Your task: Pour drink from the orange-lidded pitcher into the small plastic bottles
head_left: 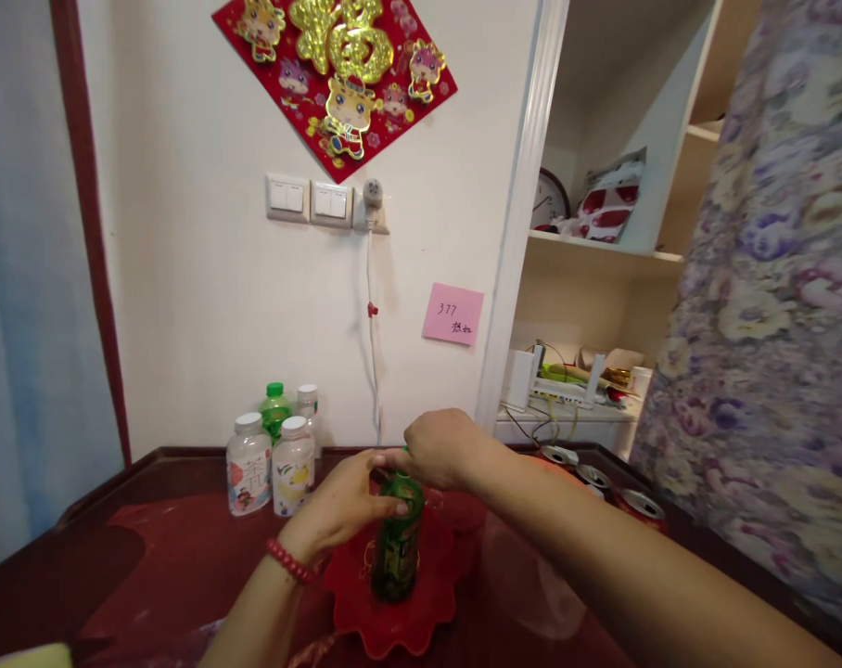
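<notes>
A green plastic bottle (pixel 395 557) stands in a red scalloped tray (pixel 365 623) on the dark red table. My left hand (pixel 348 501), with a red bead bracelet (pixel 290 561) at the wrist, is wrapped round the bottle's upper part, its thumb across the front. Over the bottle's top, my right hand (pixel 443 450) has its fingers closed at the cap, of which only a bit of green shows. The fingertips of the two hands come close together there, and the right hand hides most of the bottle's neck.
Behind to the left stand two labelled clear jars (pixel 249 471) (pixel 294 471), a green-capped bottle (pixel 274 408) and another white-capped one (pixel 308 401). Several drink cans (pixel 640 506) are beyond my right forearm. A white cord (pixel 374 362) runs down the wall; a router (pixel 564 390) sits on the shelf.
</notes>
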Action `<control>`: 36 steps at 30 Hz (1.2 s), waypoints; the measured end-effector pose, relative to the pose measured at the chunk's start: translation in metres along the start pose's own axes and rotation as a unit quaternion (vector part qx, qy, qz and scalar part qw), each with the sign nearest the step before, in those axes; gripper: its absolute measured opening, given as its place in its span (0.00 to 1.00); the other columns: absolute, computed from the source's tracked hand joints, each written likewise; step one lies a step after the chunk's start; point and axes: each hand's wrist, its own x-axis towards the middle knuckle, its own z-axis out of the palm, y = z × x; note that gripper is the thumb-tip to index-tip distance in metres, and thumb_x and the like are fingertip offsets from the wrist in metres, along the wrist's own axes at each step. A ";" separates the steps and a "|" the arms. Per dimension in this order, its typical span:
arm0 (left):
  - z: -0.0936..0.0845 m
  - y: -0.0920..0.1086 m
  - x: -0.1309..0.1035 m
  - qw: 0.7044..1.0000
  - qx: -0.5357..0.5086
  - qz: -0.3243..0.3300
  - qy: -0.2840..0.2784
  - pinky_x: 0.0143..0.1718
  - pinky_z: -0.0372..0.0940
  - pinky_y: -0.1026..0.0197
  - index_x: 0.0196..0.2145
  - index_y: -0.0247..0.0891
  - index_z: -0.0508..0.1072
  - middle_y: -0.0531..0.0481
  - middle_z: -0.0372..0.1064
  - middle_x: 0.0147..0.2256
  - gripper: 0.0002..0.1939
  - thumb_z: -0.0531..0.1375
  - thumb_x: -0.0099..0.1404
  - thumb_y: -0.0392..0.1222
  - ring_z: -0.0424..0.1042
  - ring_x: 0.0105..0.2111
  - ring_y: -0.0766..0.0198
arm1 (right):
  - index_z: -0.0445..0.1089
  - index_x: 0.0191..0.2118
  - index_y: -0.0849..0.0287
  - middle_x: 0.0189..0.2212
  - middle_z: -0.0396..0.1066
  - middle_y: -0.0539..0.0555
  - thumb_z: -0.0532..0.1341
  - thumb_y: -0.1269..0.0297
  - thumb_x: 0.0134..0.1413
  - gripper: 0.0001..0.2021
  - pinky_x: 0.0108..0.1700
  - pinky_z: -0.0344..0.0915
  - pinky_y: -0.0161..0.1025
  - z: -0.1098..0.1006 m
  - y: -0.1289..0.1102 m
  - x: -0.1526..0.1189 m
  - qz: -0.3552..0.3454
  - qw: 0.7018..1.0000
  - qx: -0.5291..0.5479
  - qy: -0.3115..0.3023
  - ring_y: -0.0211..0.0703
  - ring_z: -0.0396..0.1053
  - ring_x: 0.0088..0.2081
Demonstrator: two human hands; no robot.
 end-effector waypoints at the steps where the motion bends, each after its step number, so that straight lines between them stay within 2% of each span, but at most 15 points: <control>1: 0.000 0.000 0.000 1.000 0.010 -0.010 0.004 0.51 0.64 0.58 0.47 0.36 0.73 0.46 0.75 0.48 0.23 0.65 0.51 0.39 0.72 0.48 0.54 | 0.75 0.48 0.62 0.43 0.75 0.65 0.55 0.46 0.61 0.25 0.42 0.68 0.44 -0.002 0.002 -0.001 -0.009 1.000 0.007 0.004 0.56 0.73 0.45; 4: 0.000 -0.002 0.000 0.998 0.036 -0.040 0.018 0.50 0.64 0.56 0.47 0.35 0.72 0.43 0.75 0.48 0.24 0.66 0.51 0.42 0.72 0.48 0.53 | 0.71 0.54 0.54 0.47 0.75 0.57 0.60 0.53 0.58 0.21 0.41 0.67 0.38 -0.006 0.008 -0.002 -0.049 0.998 0.030 -0.005 0.49 0.73 0.46; 7: 0.000 -0.003 0.000 0.999 0.031 -0.036 0.017 0.50 0.64 0.56 0.48 0.35 0.71 0.42 0.74 0.49 0.26 0.66 0.51 0.42 0.72 0.48 0.54 | 0.74 0.50 0.59 0.43 0.76 0.60 0.58 0.60 0.61 0.15 0.40 0.67 0.38 -0.006 0.008 0.000 -0.056 0.998 0.030 -0.022 0.48 0.74 0.43; 11: 0.001 -0.004 0.000 0.998 0.036 -0.038 0.020 0.50 0.63 0.55 0.48 0.35 0.71 0.42 0.74 0.48 0.25 0.65 0.51 0.42 0.72 0.48 0.54 | 0.74 0.46 0.66 0.40 0.75 0.66 0.58 0.57 0.62 0.17 0.38 0.68 0.41 -0.001 0.001 0.004 -0.042 0.999 0.019 -0.018 0.54 0.74 0.42; 14: 0.000 -0.003 0.001 0.998 0.041 -0.041 0.021 0.49 0.64 0.56 0.47 0.35 0.71 0.43 0.75 0.47 0.25 0.65 0.51 0.42 0.72 0.47 0.54 | 0.73 0.48 0.66 0.41 0.75 0.66 0.56 0.57 0.64 0.17 0.38 0.68 0.42 0.000 -0.002 0.003 -0.040 0.999 0.018 -0.008 0.54 0.74 0.42; 20: -0.003 0.000 0.001 0.997 0.068 -0.034 0.017 0.49 0.65 0.56 0.46 0.36 0.72 0.45 0.75 0.48 0.24 0.64 0.50 0.42 0.72 0.48 0.52 | 0.72 0.50 0.62 0.43 0.75 0.63 0.58 0.44 0.59 0.26 0.37 0.69 0.42 -0.001 -0.001 -0.001 -0.046 0.997 0.047 -0.031 0.55 0.74 0.43; 23: -0.004 0.001 0.002 0.998 0.054 -0.032 0.008 0.49 0.66 0.56 0.46 0.36 0.72 0.45 0.76 0.47 0.23 0.64 0.51 0.42 0.73 0.47 0.51 | 0.72 0.51 0.62 0.43 0.75 0.63 0.61 0.48 0.56 0.24 0.37 0.69 0.41 -0.001 -0.002 0.002 -0.044 0.996 0.059 -0.056 0.54 0.74 0.43; 27: -0.005 0.001 0.003 0.997 0.072 -0.023 0.007 0.49 0.66 0.56 0.48 0.34 0.72 0.43 0.76 0.48 0.24 0.64 0.52 0.43 0.73 0.47 0.51 | 0.76 0.45 0.64 0.40 0.76 0.64 0.60 0.49 0.56 0.22 0.35 0.68 0.40 0.000 -0.002 0.008 -0.029 0.994 0.076 -0.077 0.53 0.75 0.40; 32: -0.011 0.003 0.002 0.997 0.075 -0.014 -0.011 0.51 0.67 0.53 0.50 0.36 0.71 0.44 0.75 0.49 0.26 0.63 0.54 0.46 0.74 0.48 0.51 | 0.78 0.41 0.65 0.33 0.77 0.63 0.63 0.52 0.51 0.20 0.33 0.68 0.38 0.002 -0.002 0.009 -0.010 0.993 0.099 -0.064 0.50 0.75 0.34; 36: -0.023 0.009 -0.004 0.994 0.092 -0.018 0.052 0.55 0.66 0.49 0.51 0.40 0.72 0.44 0.74 0.51 0.30 0.65 0.52 0.54 0.72 0.52 0.46 | 0.78 0.40 0.63 0.34 0.77 0.62 0.63 0.53 0.50 0.18 0.31 0.66 0.37 -0.003 -0.001 0.005 -0.001 0.991 0.130 -0.017 0.50 0.75 0.34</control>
